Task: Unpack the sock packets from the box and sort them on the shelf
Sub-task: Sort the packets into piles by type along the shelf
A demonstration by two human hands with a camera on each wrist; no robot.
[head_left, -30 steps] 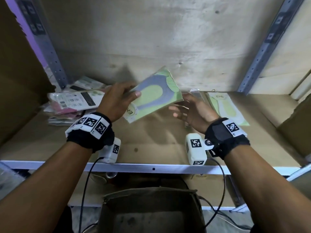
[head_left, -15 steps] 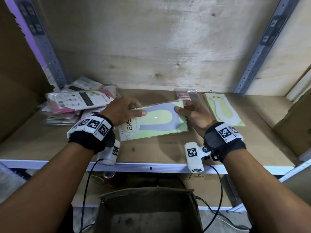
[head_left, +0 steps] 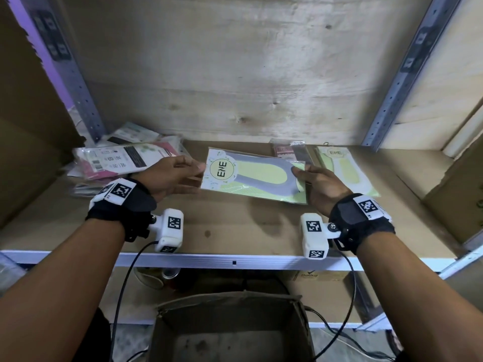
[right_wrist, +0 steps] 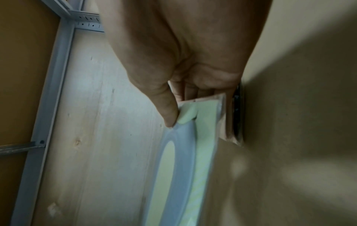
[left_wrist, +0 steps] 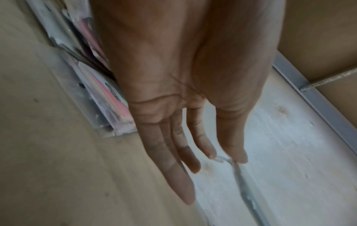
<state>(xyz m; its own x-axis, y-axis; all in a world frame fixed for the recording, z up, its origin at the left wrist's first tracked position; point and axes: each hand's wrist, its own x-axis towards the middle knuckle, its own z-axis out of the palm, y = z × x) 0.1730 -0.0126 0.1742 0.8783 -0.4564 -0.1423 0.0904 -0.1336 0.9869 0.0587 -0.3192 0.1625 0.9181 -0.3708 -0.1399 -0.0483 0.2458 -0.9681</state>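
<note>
A green and grey sock packet (head_left: 253, 178) marked ENE lies about flat over the middle of the wooden shelf (head_left: 235, 231). My right hand (head_left: 300, 176) pinches its right edge, thumb (right_wrist: 170, 116) on top and fingers beneath the packet (right_wrist: 201, 137). My left hand (head_left: 196, 171) is just off the packet's left edge, its fingers (left_wrist: 183, 175) straight and holding nothing. Whether the packet rests on the shelf I cannot tell. The open cardboard box (head_left: 230, 327) stands below the shelf in front of me.
A pile of pink and white packets (head_left: 125, 163) sits at the shelf's left. Another green packet (head_left: 345, 171) lies at the right, a reddish one (head_left: 287, 151) behind. Cardboard boxes (head_left: 457, 184) flank both sides. A metal rail (head_left: 235, 261) edges the shelf front.
The packet came down from a tilted hold in the air to flat over the shelf and moved further back. My left hand let go of it; the right hand took its edge.
</note>
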